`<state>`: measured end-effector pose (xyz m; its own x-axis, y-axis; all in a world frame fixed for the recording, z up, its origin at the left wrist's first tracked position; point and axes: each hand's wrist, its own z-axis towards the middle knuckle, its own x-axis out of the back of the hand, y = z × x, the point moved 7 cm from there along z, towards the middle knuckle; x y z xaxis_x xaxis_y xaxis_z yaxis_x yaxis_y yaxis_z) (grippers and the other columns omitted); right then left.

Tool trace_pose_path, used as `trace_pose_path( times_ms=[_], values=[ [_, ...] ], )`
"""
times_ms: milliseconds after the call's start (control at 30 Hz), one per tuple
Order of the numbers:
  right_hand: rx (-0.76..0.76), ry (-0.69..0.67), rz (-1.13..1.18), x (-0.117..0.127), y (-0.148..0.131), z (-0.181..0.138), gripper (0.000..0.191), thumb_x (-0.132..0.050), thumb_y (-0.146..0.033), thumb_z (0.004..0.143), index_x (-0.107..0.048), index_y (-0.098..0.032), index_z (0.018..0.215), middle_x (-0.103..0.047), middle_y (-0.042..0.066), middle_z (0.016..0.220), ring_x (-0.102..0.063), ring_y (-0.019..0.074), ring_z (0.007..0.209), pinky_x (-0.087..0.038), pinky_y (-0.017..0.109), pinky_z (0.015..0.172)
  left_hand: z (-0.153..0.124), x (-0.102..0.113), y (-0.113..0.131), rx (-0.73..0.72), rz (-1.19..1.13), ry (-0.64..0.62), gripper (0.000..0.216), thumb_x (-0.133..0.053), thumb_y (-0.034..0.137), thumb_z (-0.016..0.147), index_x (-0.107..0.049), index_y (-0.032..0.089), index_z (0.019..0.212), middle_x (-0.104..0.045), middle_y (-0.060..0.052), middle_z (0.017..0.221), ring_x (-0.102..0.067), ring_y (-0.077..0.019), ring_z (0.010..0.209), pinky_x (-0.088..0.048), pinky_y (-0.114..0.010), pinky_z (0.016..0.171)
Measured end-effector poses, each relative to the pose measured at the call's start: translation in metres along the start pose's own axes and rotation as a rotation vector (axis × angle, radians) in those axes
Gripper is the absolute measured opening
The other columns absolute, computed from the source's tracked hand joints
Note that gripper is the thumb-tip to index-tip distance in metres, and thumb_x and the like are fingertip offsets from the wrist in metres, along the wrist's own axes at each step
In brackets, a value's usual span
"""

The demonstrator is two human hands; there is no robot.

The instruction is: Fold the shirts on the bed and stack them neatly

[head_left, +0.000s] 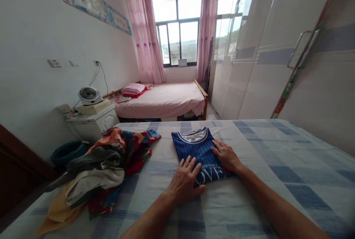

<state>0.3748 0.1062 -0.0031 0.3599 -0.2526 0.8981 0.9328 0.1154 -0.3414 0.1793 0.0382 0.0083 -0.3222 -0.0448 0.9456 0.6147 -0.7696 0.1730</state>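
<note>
A blue basketball jersey (pixel 203 156) with a white-striped neckline and white lettering lies folded into a compact shape on the checked bed sheet (pixel 246 202). My left hand (pixel 185 180) rests on its lower left part, fingers spread and palm down. Across the right side of the jersey lies my right hand (pixel 226 154), its fingers stretched out flat on the cloth. Neither hand grips the fabric. Part of the lettering is covered by the left hand.
Left of the jersey is a heap of crumpled clothes (pixel 102 168). Beyond stand a white cabinet (pixel 97 119) with a small fan (pixel 90 95) and a pink-covered bed (pixel 166 100) under the window. A glossy wardrobe (pixel 260 84) lines the right; a dark bin (pixel 68 152) stands at left.
</note>
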Motion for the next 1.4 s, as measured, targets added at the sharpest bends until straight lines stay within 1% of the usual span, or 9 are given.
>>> trace_pose_path(
  times_ms=[100,200,333,433,533,767,967,1233,1400],
  values=[
    [-0.078,0.143,0.164,0.028,0.006,-0.017,0.048,-0.034,-0.042,0.087,-0.053,-0.015,0.121,-0.052,0.014,0.129,-0.047,0.0243,0.120,-0.038,0.040,0.099,0.002,0.005,0.006,-0.083,0.027,0.031,0.027,-0.057,0.024,0.082,-0.059,0.018,0.108,-0.062,-0.011,0.115,-0.055,-0.0266,0.111,-0.046,-0.040,0.092],
    [-0.263,0.188,0.360,0.049,0.005,-0.055,0.036,-0.039,-0.049,0.083,-0.061,-0.022,0.091,-0.067,0.008,0.091,-0.064,0.0225,0.083,-0.049,0.035,0.077,0.003,0.010,0.001,-0.017,-0.009,0.101,0.015,-0.049,0.011,0.083,-0.061,0.019,0.087,-0.067,-0.005,0.090,-0.064,-0.0195,0.086,-0.051,-0.029,0.075],
    [-0.736,-0.288,0.988,0.016,-0.021,-0.119,0.038,-0.056,-0.057,0.073,-0.061,-0.020,0.071,-0.066,0.006,0.065,-0.064,0.0196,0.059,-0.050,0.031,0.056,0.001,0.020,-0.016,0.183,-0.166,0.264,0.012,-0.049,0.018,0.084,-0.060,0.021,0.087,-0.067,-0.003,0.083,-0.064,-0.0175,0.078,-0.048,-0.026,0.069],
    [-0.852,-0.410,1.506,-0.003,-0.066,-0.132,0.040,-0.069,-0.049,0.067,-0.065,-0.015,0.088,-0.070,0.012,0.090,-0.066,0.0219,0.090,-0.051,0.032,0.081,0.000,0.023,-0.020,0.205,-0.218,0.318,0.014,-0.047,0.020,0.086,-0.061,0.022,0.086,-0.066,-0.003,0.082,-0.064,-0.0167,0.077,-0.047,-0.026,0.070],
    [-0.755,-0.265,1.805,-0.011,-0.092,-0.104,0.033,-0.075,-0.041,0.065,-0.063,-0.016,0.084,-0.070,0.007,0.088,-0.065,0.0203,0.092,-0.048,0.034,0.091,-0.001,0.027,-0.015,0.107,-0.233,0.350,0.016,-0.045,0.020,0.088,-0.061,0.020,0.089,-0.067,-0.004,0.085,-0.064,-0.0168,0.079,-0.047,-0.026,0.072],
    [-0.969,0.389,1.765,-0.020,-0.070,-0.062,0.010,-0.063,-0.013,0.072,-0.054,-0.017,0.072,-0.059,-0.006,0.058,-0.057,0.0087,0.051,-0.053,0.023,0.057,-0.008,0.036,-0.007,-0.122,-0.323,0.476,0.013,-0.048,0.019,0.088,-0.060,0.020,0.094,-0.067,-0.004,0.090,-0.064,-0.0150,0.081,-0.049,-0.025,0.074],
    [-0.749,0.460,1.802,0.066,-0.043,-0.063,0.013,-0.055,-0.008,0.076,-0.056,-0.017,0.085,-0.065,0.000,0.070,-0.063,0.0124,0.060,-0.056,0.028,0.058,-0.009,0.034,-0.029,0.005,-0.364,0.559,0.026,-0.043,0.015,0.089,-0.053,0.023,0.111,-0.061,-0.006,0.110,-0.061,-0.0161,0.098,-0.050,-0.028,0.084],
    [-0.754,0.702,1.696,0.201,0.055,-0.039,0.014,-0.044,-0.006,0.082,-0.056,-0.013,0.083,-0.060,-0.001,0.060,-0.060,0.0113,0.055,-0.056,0.025,0.055,-0.004,0.018,-0.040,0.073,-0.287,0.508,0.036,-0.041,0.017,0.088,-0.045,0.024,0.123,-0.047,-0.008,0.129,-0.052,-0.0212,0.114,-0.052,-0.038,0.088],
    [-0.709,0.885,1.461,0.254,0.123,-0.087,0.018,-0.044,-0.006,0.079,-0.058,-0.013,0.089,-0.066,0.004,0.078,-0.064,0.0125,0.069,-0.055,0.024,0.061,-0.004,0.017,-0.042,0.083,-0.285,0.483,0.036,-0.040,0.018,0.087,-0.046,0.025,0.122,-0.045,-0.008,0.130,-0.050,-0.0220,0.116,-0.052,-0.039,0.087]
  ],
)
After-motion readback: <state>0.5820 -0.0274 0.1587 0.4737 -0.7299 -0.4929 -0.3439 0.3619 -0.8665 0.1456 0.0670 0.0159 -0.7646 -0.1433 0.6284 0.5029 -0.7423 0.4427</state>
